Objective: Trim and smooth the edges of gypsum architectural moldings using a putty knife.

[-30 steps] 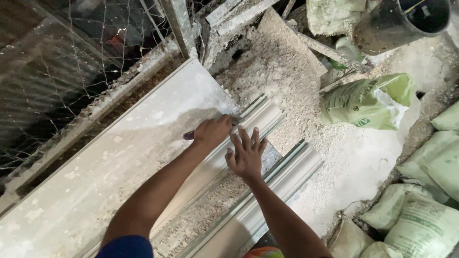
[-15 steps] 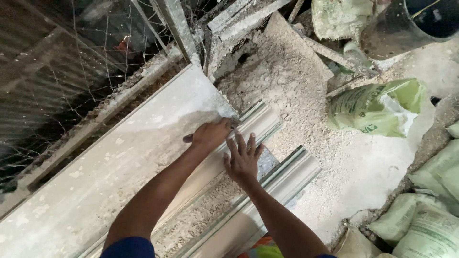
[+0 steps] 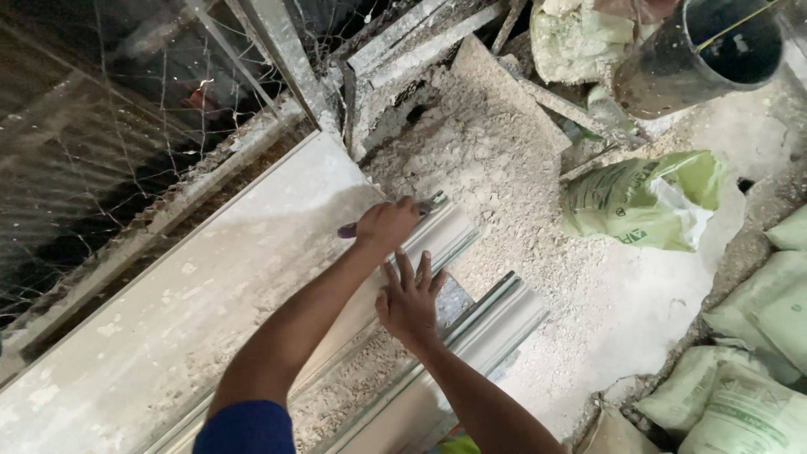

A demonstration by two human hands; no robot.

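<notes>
l hand [image 3: 388, 225] closed round tool handle [image 3: 347, 230], r hand [image 3: 409, 299] open, flat on moulding [image 3: 450, 240]

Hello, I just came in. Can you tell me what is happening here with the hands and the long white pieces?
A person leans over a long white moulded plaster strip lying on a dusty floor. The left hand grips a small tool with a dark handle against the strip's end. The right hand rests open, fingers spread, beside it. A second ridged white strip lies parallel nearby. Loose plaster rubble and green sacks surround them.
</notes>
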